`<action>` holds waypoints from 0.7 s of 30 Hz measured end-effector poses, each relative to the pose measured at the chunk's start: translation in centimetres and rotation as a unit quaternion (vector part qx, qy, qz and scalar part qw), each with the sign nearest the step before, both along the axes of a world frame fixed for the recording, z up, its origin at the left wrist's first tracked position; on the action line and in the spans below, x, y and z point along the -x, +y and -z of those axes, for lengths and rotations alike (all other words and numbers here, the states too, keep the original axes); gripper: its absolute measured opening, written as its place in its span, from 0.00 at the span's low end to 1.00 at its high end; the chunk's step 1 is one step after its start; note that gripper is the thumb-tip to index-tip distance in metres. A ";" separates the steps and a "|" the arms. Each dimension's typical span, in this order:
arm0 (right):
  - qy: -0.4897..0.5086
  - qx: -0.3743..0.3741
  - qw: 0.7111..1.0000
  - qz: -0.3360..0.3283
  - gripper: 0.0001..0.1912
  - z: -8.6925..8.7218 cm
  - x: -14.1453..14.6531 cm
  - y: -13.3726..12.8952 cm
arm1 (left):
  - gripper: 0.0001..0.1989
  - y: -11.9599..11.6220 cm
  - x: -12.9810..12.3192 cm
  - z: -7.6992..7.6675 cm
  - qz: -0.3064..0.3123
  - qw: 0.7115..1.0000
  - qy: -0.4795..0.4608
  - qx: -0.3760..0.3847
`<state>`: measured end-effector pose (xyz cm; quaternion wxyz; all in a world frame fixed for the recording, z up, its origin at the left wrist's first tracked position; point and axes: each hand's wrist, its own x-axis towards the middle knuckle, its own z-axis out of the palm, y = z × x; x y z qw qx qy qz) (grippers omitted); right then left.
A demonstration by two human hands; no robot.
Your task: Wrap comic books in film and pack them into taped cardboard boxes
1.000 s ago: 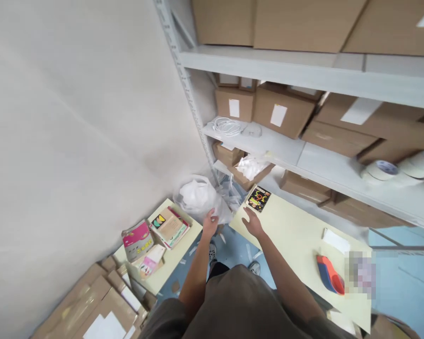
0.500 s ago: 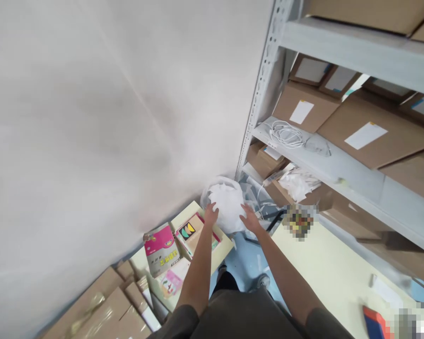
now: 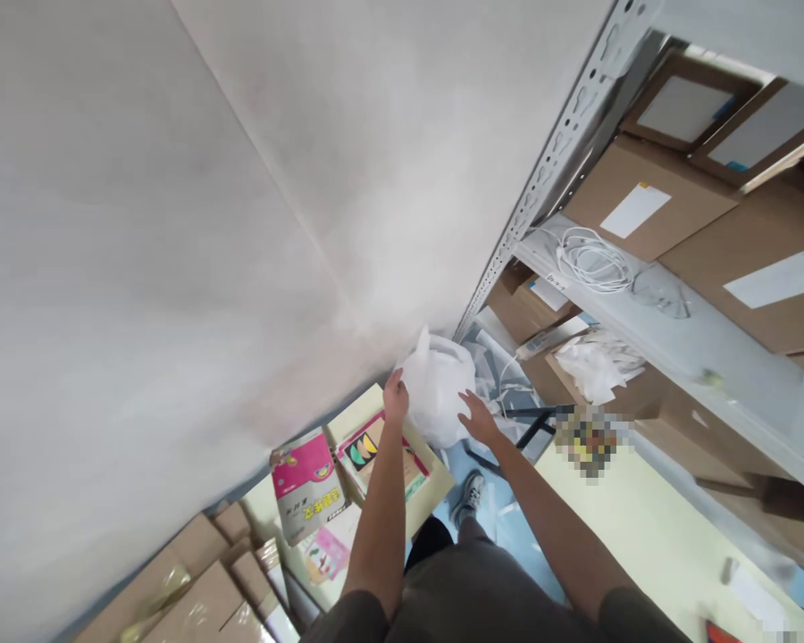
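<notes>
A bulging white plastic bag (image 3: 442,393) stands on the floor in the corner between the wall and the shelf rack, a peak of its film pointing up. At its left edge is my left hand (image 3: 395,397), fingers close together and seemingly pinching the plastic, though the fingertips are small in view. My right hand (image 3: 479,418) is on the bag's right side, with its fingers spread and holding nothing. Whether those fingers touch the film I cannot tell.
Left of the bag, books (image 3: 308,487) lie on a pale yellow table (image 3: 435,487), near cardboard boxes (image 3: 194,580). The metal rack (image 3: 542,196) on the right carries boxes and a coiled white cable (image 3: 593,261). Another pale yellow tabletop (image 3: 616,518) extends at right.
My view has shifted, and a foot has come forward. My left hand has gone from spread fingers to closed at the bag's edge. A peak of plastic now stands up on the bag.
</notes>
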<state>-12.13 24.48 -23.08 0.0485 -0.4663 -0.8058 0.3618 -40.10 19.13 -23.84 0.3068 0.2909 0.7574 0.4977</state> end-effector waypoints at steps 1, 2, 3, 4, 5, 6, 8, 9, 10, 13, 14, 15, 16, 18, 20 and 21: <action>0.009 0.004 1.000 -0.004 0.33 -0.1 1.1 0.4 | 0.22 -0.8 0.2 -1.1 0.000 1.000 0.010 -0.013; 0.025 0.010 1.000 -0.007 0.34 -0.4 2.5 0.7 | 0.23 -1.6 0.4 -2.4 0.006 0.999 0.020 -0.029; 0.047 0.016 0.999 -0.009 0.36 -0.7 3.9 0.9 | 0.23 -2.4 0.5 -3.6 0.015 0.999 0.028 -0.044; 0.075 0.025 0.997 -0.010 0.38 -1.1 5.4 1.0 | 0.23 -3.0 0.4 -4.7 0.027 0.997 0.036 -0.056; 0.109 0.038 0.993 -0.008 0.40 -1.5 6.8 1.0 | 0.23 -3.6 0.2 -5.8 0.040 0.996 0.041 -0.062; 0.144 0.059 0.988 0.000 0.42 -2.1 8.2 0.9 | 0.23 -4.1 -0.1 -6.7 0.053 0.995 0.045 -0.065; 0.212 0.130 0.968 0.031 0.42 -3.4 10.7 0.5 | 0.23 -4.9 -1.2 -8.2 0.083 0.993 0.051 -0.066; 0.242 0.172 0.953 0.052 0.39 -4.1 11.7 0.3 | 0.24 -5.3 -2.0 -8.8 0.103 0.991 0.052 -0.066; 0.267 0.210 0.938 0.073 0.36 -4.9 12.5 0.1 | 0.24 -5.5 -2.9 -9.2 0.126 0.988 0.052 -0.068; 0.268 0.233 0.928 0.115 0.30 -7.0 13.6 -0.2 | 0.25 -6.3 -5.7 -10.0 0.213 0.972 0.041 -0.092; 0.236 0.211 0.941 0.117 0.28 -7.6 13.5 -0.2 | 0.25 -6.5 -6.5 -10.0 0.235 0.966 0.034 -0.100; 0.197 0.184 0.956 0.116 0.26 -8.1 13.3 -0.1 | 0.24 -6.8 -7.2 -9.8 0.252 0.961 0.029 -0.108; 0.161 0.160 0.967 0.114 0.21 -8.5 12.8 0.0 | 0.22 -7.0 -7.6 -9.5 0.264 0.958 0.025 -0.114; 0.115 0.117 0.980 0.108 0.12 -9.3 11.3 0.3 | 0.17 -7.5 -7.9 -8.5 0.267 0.957 0.013 -0.113; 0.104 0.064 0.987 0.105 0.12 -10.0 9.2 0.6 | 0.13 -8.0 -7.5 -7.2 0.231 0.969 -0.004 -0.084; 0.102 0.036 0.989 0.101 0.13 -10.3 8.0 0.6 | 0.13 -8.1 -7.2 -6.4 0.191 0.980 -0.011 -0.057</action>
